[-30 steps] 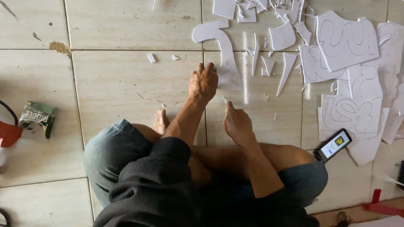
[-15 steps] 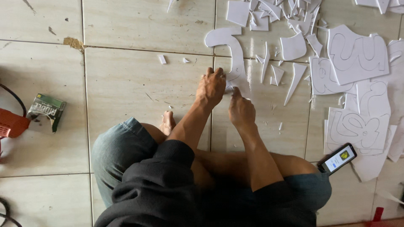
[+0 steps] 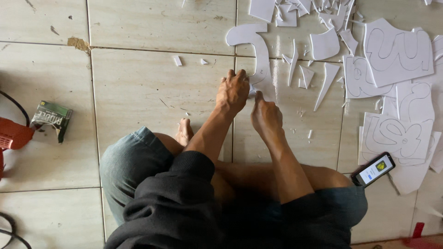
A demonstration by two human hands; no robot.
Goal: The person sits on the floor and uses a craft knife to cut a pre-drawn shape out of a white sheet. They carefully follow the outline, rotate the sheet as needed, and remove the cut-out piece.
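While the left hand (image 3: 233, 92) is pressed flat on the lower end of a white hook-shaped cutout (image 3: 258, 53), the right hand (image 3: 265, 115) is pinched at that same end, though what is pinched cannot be seen. The cutout is laid on the floor (image 3: 138, 92), stretched straight away from both hands, with the left hand nearer. White scraps (image 3: 323, 46) and a phone (image 3: 374, 169) are scattered off to the right.

Soft daylight, perhaps slight tile glare

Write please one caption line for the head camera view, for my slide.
Seated on a tiled floor, a person presses the left hand and right hand on a white hook-shaped cutout among scraps.
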